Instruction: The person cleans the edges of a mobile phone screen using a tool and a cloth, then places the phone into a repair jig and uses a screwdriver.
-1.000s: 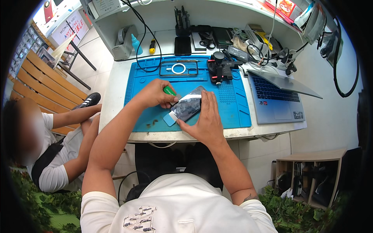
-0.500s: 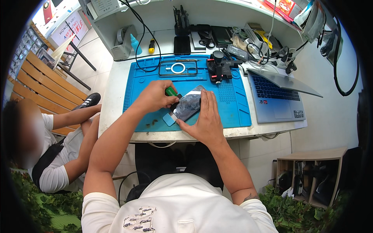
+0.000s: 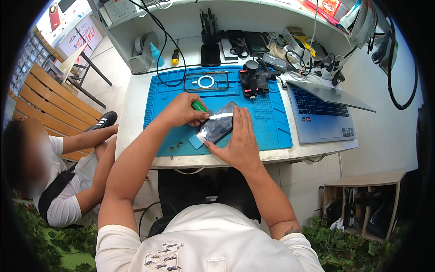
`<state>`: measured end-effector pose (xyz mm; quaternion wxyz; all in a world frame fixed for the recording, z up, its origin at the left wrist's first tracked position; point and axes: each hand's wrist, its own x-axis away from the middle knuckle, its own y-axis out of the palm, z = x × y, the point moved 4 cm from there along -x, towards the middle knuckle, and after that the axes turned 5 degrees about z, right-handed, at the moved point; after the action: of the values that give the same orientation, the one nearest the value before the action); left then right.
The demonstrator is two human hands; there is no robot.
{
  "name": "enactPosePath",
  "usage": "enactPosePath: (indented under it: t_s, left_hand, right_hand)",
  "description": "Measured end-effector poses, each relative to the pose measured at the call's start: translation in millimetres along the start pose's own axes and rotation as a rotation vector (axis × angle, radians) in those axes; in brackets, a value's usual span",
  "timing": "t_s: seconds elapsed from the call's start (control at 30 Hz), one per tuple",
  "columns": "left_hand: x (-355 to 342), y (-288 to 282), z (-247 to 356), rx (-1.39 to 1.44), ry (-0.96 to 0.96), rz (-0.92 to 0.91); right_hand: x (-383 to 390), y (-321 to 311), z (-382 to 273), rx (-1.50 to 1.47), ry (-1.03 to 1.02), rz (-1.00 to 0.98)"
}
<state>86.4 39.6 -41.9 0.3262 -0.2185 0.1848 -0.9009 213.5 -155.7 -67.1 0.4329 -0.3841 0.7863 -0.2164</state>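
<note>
Mid-frame, my right hand (image 3: 238, 140) lies flat, fingers spread, on the slanted dark glassy phone (image 3: 218, 126), while my left hand (image 3: 183, 110) pinches a green-handled tool (image 3: 199, 106) at its upper-left edge.

Your white bench (image 3: 136, 95) carries a blue work mat (image 3: 272, 131) across its middle. Right of the mat sits an open grey laptop (image 3: 321, 111), its corner overhanging the front edge. Behind the mat stand a blue squeeze bottle (image 3: 156, 55), a yellow-handled tool (image 3: 175, 56) and a dark phone (image 3: 210, 54).

Bare blue mat (image 3: 163, 102) beside black clamp (image 3: 254, 80)
</note>
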Motion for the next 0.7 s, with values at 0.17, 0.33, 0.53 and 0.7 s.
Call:
enactPosePath:
  t_s: [0.17, 0.33, 0.53, 0.7]
  left_hand:
    - [-4.2, -2.5, -5.8, 0.051, -0.030, -0.028]
    - [-1.2, 0.0, -3.3, -0.003, -0.016, -0.010]
    - [15.7, 12.5, 14.8, -0.107, 0.129, 0.145]
    - [8.0, 13.0, 18.7, -0.145, 0.133, 0.127]
  right_hand:
    - [0.5, 1.0, 1.7, -0.010, -0.004, 0.006]
    - [0.6, -0.1, 1.4, -0.003, -0.004, 0.010]
    - [0.7, -0.2, 0.9, 0.012, -0.007, 0.002]
    - [1.1, 0.1, 1.2, 0.010, -0.005, 0.002]
